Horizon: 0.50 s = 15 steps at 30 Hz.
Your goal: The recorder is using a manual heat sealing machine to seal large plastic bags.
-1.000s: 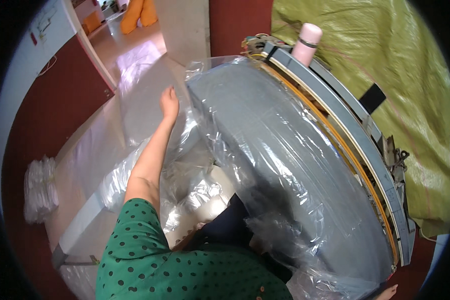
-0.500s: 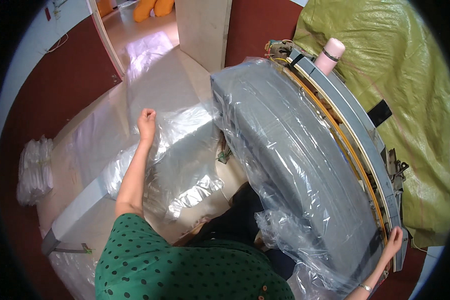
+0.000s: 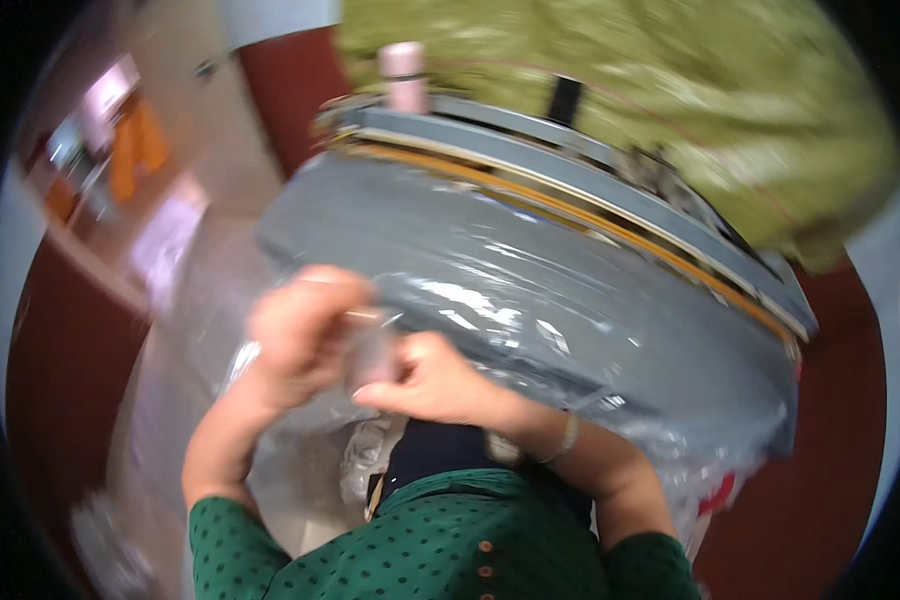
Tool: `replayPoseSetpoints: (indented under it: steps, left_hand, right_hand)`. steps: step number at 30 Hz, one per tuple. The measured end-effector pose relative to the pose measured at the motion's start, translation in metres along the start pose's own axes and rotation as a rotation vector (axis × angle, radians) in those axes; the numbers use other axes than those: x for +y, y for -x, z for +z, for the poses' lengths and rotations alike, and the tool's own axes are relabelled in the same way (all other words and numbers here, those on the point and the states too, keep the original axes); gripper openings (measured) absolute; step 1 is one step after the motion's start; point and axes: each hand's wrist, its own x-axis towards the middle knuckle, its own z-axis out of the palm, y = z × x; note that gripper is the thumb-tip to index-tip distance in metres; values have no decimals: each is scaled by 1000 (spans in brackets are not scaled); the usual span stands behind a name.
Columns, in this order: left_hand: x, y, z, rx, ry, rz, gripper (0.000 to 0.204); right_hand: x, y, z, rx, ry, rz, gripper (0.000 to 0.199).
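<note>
My two hands are close together in front of my body, smeared by motion. With fingers curled, my left hand point(image 3: 310, 325) closes on a pale, see-through piece of plastic film point(image 3: 371, 355). Opposite it, my right hand point(image 3: 438, 382) pinches the same piece between thumb and fingers. Beyond them lies a long grey bench-like machine point(image 3: 590, 270) with clear plastic sheeting over its padded-looking top. A grey metal bar point(image 3: 530, 150) and an orange-yellow strip point(image 3: 560, 208) run along its far side.
A pink bottle point(image 3: 404, 90) stands at the bar's left end. A black phone-like slab point(image 3: 564, 100) lies behind the bar, near a yellow-green tarp point(image 3: 690, 110). Bundled clear plastic point(image 3: 110, 545) sits at lower left. A doorway with orange clothing point(image 3: 138, 145) is at far left.
My view has turned toward the machine. My hands, formerly wide apart, have come together around the film; my right hand has left the machine's near end.
</note>
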Motion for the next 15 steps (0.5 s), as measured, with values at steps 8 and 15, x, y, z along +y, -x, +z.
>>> replayPoseSetpoints:
  steps: [8,15]
  left_hand:
    - [-69,-22,-27,253,66,-689,18]
    - [-96,4,21,-1178,85,-317,22]
  right_hand:
    - [-5,148,-85,46,695,-17,17]
    - [-86,230,-154,1419,1339,-578,6]
